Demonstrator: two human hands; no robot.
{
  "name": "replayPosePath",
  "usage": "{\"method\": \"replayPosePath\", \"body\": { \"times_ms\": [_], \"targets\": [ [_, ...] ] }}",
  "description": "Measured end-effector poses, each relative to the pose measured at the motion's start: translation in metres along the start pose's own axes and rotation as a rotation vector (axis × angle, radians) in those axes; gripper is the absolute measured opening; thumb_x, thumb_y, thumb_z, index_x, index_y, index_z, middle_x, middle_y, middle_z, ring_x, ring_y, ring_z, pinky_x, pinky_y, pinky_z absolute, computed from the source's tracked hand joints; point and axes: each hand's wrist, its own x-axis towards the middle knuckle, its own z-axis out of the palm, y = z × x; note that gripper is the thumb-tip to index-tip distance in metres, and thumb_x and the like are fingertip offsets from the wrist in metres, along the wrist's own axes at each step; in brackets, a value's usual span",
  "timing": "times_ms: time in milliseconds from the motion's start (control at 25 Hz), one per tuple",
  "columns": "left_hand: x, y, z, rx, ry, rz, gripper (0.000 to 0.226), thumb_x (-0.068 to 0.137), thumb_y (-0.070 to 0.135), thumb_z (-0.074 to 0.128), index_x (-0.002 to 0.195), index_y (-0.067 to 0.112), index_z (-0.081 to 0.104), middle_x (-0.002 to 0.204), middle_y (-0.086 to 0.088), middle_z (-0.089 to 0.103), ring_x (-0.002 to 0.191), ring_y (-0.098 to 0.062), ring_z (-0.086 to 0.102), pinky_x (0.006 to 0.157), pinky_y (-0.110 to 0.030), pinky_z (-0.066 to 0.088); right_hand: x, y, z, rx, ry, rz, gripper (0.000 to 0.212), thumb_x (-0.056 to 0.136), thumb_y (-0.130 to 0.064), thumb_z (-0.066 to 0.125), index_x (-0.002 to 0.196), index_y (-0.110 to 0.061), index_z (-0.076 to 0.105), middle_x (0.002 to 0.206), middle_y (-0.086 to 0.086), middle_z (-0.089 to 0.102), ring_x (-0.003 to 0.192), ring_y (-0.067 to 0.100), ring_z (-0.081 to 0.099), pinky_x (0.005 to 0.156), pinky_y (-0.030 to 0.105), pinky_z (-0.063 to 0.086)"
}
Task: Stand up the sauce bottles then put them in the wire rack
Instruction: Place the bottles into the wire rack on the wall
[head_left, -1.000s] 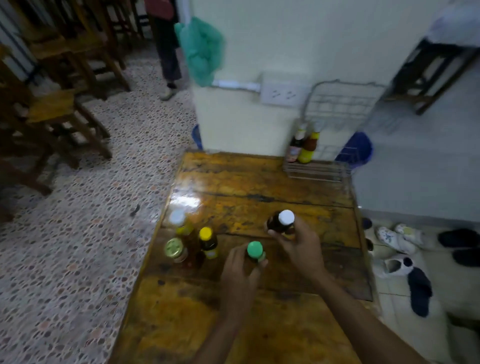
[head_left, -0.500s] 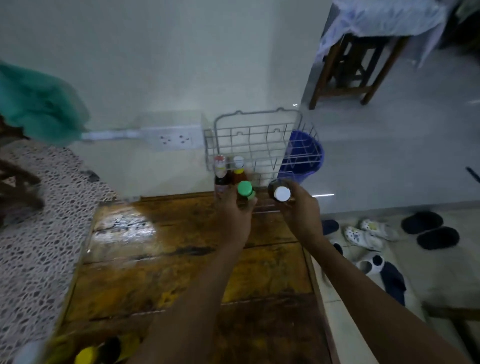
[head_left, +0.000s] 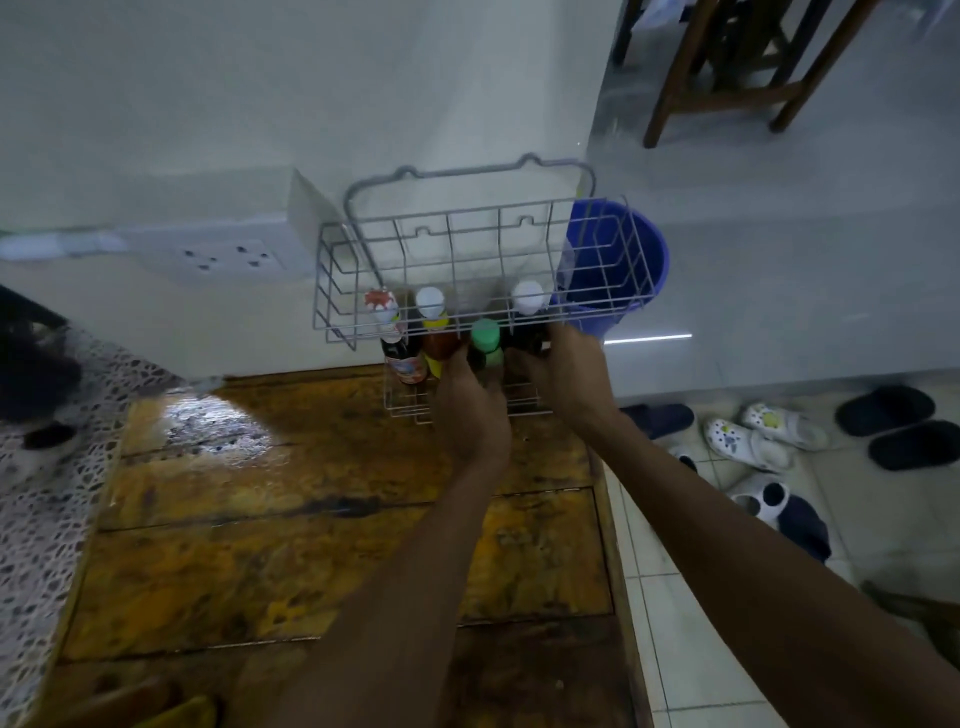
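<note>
A grey wire rack stands at the far edge of the wooden table, against the wall. Two upright bottles are in its left part: a dark bottle with a red-and-white cap and an orange-red bottle with a white cap. My left hand is shut on a green-capped bottle, held upright inside the rack. My right hand is shut on a dark bottle with a white cap, just right of the green one. Both bottle bodies are mostly hidden by my fingers.
A blue bucket sits on the floor behind the rack's right end. A wall socket strip runs left of the rack. Several sandals and shoes lie on the tiled floor to the right. A wooden stool stands farther back.
Both hands lifted a bottle from the near part of the table, carried them forward and lowered them into the rack. The view followed to the rack.
</note>
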Motion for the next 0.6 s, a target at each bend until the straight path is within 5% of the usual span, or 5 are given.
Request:
{"method": "replayPosePath", "body": {
  "times_ms": [400, 600],
  "targets": [
    [0.004, 0.001, 0.018, -0.098, 0.132, -0.122, 0.025, 0.090, 0.018, 0.078, 0.103, 0.007, 0.061, 0.103, -0.010, 0.066, 0.094, -0.034, 0.064, 0.071, -0.039, 0.046, 0.002, 0.003, 0.001, 0.001, 0.001, 0.008, 0.053, 0.086, -0.029, 0.077, 0.130, -0.015, 0.053, 0.116, 0.005, 0.071, 0.103, 0.020, 0.070, 0.087, 0.040, 0.059],
    [0.005, -0.002, 0.015, -0.105, 0.146, -0.093, 0.013, 0.098, 0.014, 0.068, 0.108, 0.006, 0.068, 0.104, -0.012, 0.071, 0.096, -0.032, 0.066, 0.076, -0.035, 0.050, 0.000, -0.001, 0.007, 0.033, -0.002, 0.019, 0.049, 0.087, -0.026, 0.076, 0.128, -0.014, 0.052, 0.122, 0.005, 0.070, 0.107, 0.019, 0.069, 0.088, 0.036, 0.059]
  ]
}}
